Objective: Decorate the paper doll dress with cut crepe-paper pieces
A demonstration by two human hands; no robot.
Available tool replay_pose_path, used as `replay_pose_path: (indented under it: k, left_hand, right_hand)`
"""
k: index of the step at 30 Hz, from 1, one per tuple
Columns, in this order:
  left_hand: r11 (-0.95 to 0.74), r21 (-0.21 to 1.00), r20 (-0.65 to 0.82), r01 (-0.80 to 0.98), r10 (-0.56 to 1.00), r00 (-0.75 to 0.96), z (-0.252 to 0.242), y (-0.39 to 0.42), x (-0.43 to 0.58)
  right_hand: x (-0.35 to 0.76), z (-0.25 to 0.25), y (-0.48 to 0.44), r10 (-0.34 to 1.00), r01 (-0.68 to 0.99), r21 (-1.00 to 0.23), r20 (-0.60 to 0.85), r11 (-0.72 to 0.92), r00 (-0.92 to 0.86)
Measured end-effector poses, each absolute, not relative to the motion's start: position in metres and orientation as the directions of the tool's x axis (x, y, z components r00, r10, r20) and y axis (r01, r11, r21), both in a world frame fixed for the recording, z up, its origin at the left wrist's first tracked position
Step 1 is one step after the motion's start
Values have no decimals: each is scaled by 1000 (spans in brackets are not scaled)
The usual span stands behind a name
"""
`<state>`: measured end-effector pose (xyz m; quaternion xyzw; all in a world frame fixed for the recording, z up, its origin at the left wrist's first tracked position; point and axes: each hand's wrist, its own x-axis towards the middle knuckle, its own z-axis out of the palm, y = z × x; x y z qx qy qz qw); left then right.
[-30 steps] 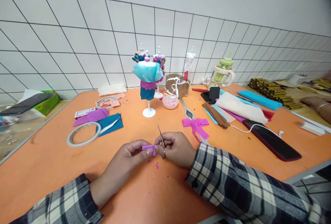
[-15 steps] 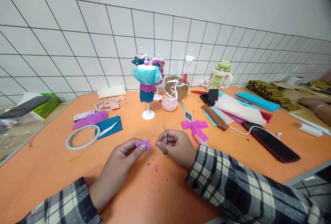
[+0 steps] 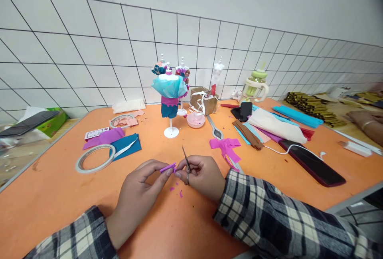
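Between the thumb and fingers of my left hand [image 3: 143, 187] is a small folded piece of purple crepe paper [image 3: 168, 167], its right end ragged. My right hand [image 3: 203, 176] holds a small pair of scissors [image 3: 186, 161], with the blades pointing up and a ring handle showing below. The right fingertips meet the paper's ragged end, or lie just beside it; I cannot tell which. Small purple scraps [image 3: 180, 194] lie on the table under the hands. Beyond the hands stands a small dress form [image 3: 170, 101] in a light-blue ruffle, a magenta band and a teal lower part.
On the left lie a tape roll [image 3: 95, 158], teal paper [image 3: 128, 145] and purple paper [image 3: 104, 137]. A pink bowl [image 3: 196, 121] and a cardboard box [image 3: 197, 98] stand at the back. Magenta strips [image 3: 226, 146], a phone [image 3: 311, 163] and a bottle [image 3: 255, 89] are on the right.
My right hand has moved left with the scissors, up to the purple paper. The scissors now tilt to the left. My left hand has hardly shifted.
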<state>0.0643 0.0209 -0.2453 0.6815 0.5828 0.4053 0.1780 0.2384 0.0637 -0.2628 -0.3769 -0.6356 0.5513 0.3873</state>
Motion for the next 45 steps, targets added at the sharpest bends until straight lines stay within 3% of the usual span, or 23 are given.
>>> replay_pose_path:
  k: [9, 27, 37, 45]
  left_hand:
    - [-268, 707, 351, 654, 936, 5, -245, 19, 65]
    - [-331, 668, 360, 667, 928, 100, -245, 18, 71]
    - [-169, 883, 176, 438, 984, 25, -244, 20, 71]
    - [-53, 976, 55, 213, 998, -1, -249, 25, 65]
  right_hand:
    - [236, -267, 65, 919, 37, -996, 62, 83, -389]
    - [234, -267, 60, 879, 44, -981, 149, 189, -453]
    - [238, -259, 60, 897, 94, -977, 135, 191, -421]
    - [240, -261, 64, 911, 97, -975, 147, 199, -384]
